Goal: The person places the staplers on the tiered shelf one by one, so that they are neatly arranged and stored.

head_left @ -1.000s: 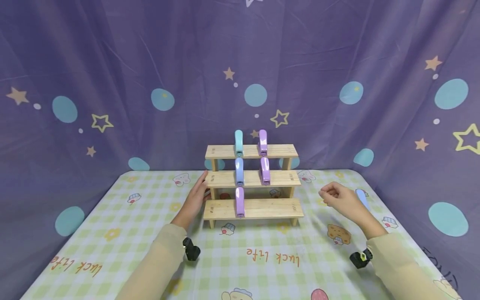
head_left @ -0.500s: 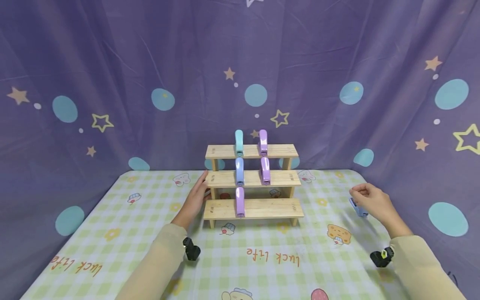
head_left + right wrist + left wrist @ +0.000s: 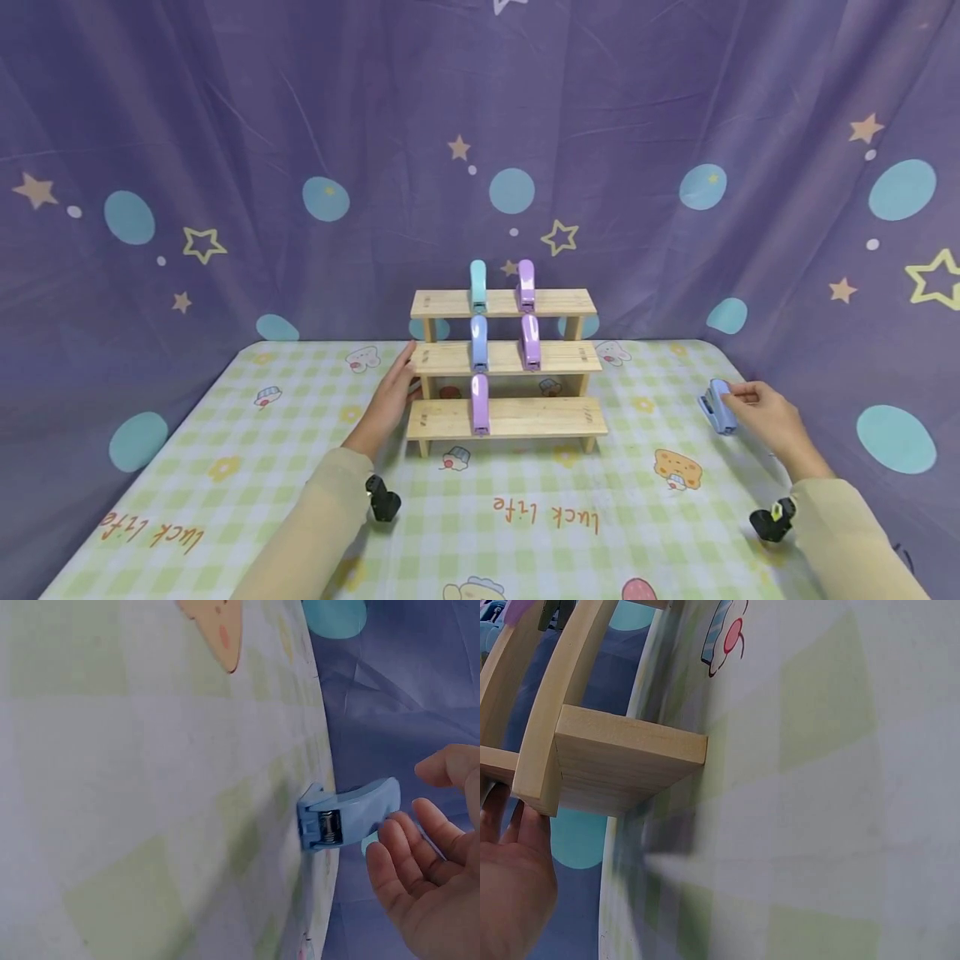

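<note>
A three-tier wooden rack (image 3: 504, 419) stands at mid-table. My left hand (image 3: 386, 408) touches its left end by the middle shelf, the fingers mostly straight in the left wrist view. At the right, a blue stapler (image 3: 722, 408) stands on the tablecloth. My right hand (image 3: 772, 421) is beside its right side, fingertips at the stapler. In the right wrist view the thumb stands apart from the stapler (image 3: 360, 814) and the loosely bent fingers (image 3: 397, 840) are close by its handle; whether they touch cannot be told.
On the rack's top shelf stand a teal stapler (image 3: 477, 286) and a purple stapler (image 3: 526, 285). The middle shelf bears a blue stapler (image 3: 479, 343) and a purple one. Another purple stapler (image 3: 480, 404) is on the bottom shelf. A purple curtain (image 3: 420, 108) hangs behind the table.
My right hand has moved right, passing over the blue stapler to its right side. The stapler has stayed in about the same place. My left hand and the rack have not moved.
</note>
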{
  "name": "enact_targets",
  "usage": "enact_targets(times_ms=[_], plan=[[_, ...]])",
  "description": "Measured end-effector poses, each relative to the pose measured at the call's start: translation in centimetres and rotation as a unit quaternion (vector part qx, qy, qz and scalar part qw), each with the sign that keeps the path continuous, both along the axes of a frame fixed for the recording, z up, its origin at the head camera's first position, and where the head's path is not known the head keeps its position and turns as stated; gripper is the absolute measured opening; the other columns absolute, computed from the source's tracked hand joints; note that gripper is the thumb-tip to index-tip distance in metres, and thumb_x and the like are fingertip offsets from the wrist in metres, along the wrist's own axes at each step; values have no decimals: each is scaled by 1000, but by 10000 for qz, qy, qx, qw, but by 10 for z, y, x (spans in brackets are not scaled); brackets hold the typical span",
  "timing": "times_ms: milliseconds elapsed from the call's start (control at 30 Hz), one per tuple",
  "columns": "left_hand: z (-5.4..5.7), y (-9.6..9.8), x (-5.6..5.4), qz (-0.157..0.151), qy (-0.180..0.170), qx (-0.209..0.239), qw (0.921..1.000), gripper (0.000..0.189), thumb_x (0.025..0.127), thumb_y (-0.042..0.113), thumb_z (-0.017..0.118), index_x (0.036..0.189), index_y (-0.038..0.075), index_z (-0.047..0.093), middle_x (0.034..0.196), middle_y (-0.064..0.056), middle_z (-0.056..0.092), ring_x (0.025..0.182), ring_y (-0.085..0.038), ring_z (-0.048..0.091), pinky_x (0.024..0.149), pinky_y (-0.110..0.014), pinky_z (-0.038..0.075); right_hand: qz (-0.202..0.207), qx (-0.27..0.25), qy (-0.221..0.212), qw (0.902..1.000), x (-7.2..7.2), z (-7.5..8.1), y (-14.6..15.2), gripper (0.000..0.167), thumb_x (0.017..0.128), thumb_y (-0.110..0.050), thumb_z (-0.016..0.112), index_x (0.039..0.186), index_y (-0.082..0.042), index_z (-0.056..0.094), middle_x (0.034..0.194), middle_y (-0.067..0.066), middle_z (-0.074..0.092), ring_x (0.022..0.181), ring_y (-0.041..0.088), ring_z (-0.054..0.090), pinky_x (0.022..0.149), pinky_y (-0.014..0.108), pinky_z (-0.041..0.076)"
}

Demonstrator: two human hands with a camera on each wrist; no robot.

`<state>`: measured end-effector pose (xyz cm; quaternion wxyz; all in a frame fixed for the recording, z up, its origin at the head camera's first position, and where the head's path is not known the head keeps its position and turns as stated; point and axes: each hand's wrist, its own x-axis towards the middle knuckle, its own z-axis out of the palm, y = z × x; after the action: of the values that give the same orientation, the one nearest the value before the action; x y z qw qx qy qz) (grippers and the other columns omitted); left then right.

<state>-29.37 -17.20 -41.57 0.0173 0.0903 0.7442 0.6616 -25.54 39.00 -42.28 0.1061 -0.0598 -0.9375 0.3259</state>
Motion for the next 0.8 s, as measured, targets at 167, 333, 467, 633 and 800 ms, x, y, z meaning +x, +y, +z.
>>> enact_targets(times_ms=[167,333,467,633,800], plan=[[17,3,12,-76,-93,-31,9999,54,112,24,25,163,17,7,165,-17,11,147,-38,23,118,-50,27,26,-99,-107,9999,0,-8,5,55,101,-40,55,127,7,54,120,31,60,109,44,57,78,38,47],[22,4,17,-67,-108,-13,9999,54,112,23,26,163,16,9,165,-16,12,147,-37,23,118,-50,27,133,-117,-513,9985,-1,-12,9,63,103,-42,50,133,13,46,123,37,54,109,47,55,83,46,48],[8,2,7,20,-15,-67,10000,54,112,30,27,163,23,10,166,-12,14,147,-35,25,118,-49,27,363,-121,-807,9960,-5,-18,13,67,104,-42,47,134,18,43,125,39,52,109,47,54,84,46,48],[-10,-1,-5,94,166,-157,9997,54,112,38,27,163,30,11,166,-8,15,147,-33,26,118,-50,29,564,-388,-954,9931,-6,-23,14,67,106,-41,45,132,20,43,122,37,53,103,38,54,77,33,46],[-10,-1,-5,129,141,-206,9996,54,112,39,27,163,31,11,166,-6,15,147,-32,27,117,-49,30,528,-715,-1101,9899,-6,-25,13,69,106,-44,42,134,19,40,126,37,48,109,40,49,84,39,45]])
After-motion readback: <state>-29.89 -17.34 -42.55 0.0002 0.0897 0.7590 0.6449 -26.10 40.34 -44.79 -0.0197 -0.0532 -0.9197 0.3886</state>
